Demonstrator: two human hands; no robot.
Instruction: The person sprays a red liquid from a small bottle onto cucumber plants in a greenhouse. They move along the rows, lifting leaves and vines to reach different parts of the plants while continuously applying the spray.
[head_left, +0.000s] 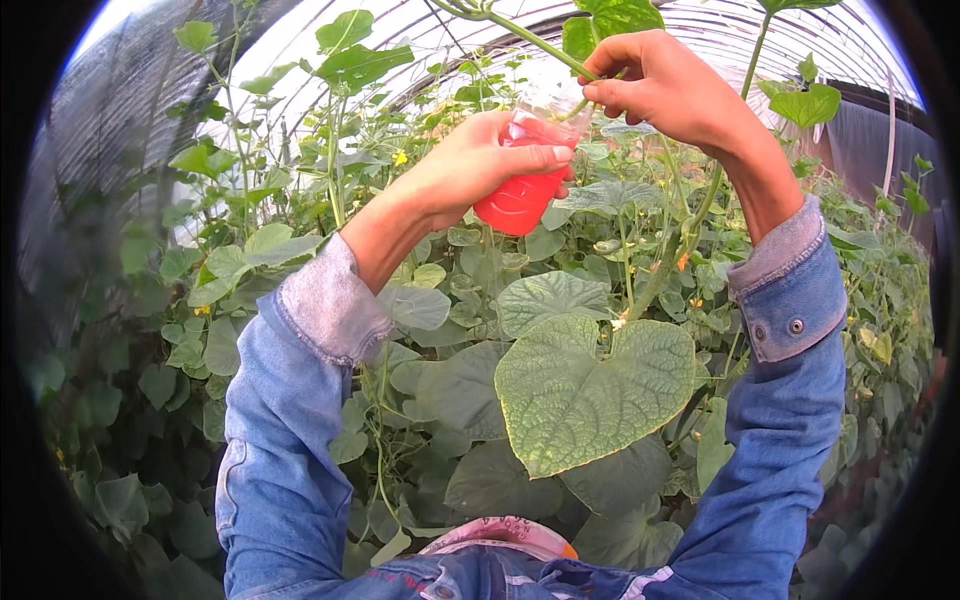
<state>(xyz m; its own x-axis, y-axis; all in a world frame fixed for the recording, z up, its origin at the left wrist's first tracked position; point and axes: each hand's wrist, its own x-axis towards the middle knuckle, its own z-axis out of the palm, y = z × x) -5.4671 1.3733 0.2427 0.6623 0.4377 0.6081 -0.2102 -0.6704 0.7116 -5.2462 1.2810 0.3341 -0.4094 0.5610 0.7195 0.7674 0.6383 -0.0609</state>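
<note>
My left hand (469, 169) grips a clear plastic bottle (521, 202) with red liquid in its lower part. The bottle is tilted, its clear upper end towards my right hand (667, 90). Thumb and fingers of that right hand pinch a green vine stem (536, 41) just above the bottle's mouth. A thin green piece (574, 111) shows at the mouth, reaching down inside; its lower end is hard to make out. Below the bottle spreads a large, broad cucumber leaf (596, 394) with a pale edge.
Dense cucumber-like vines (247, 262) with several yellow flowers surround me. A thick upright stem (709, 199) rises close to my right forearm. Overhead arches a plastic-covered greenhouse frame (720, 34). Dark sheeting (862, 150) hangs at the far right.
</note>
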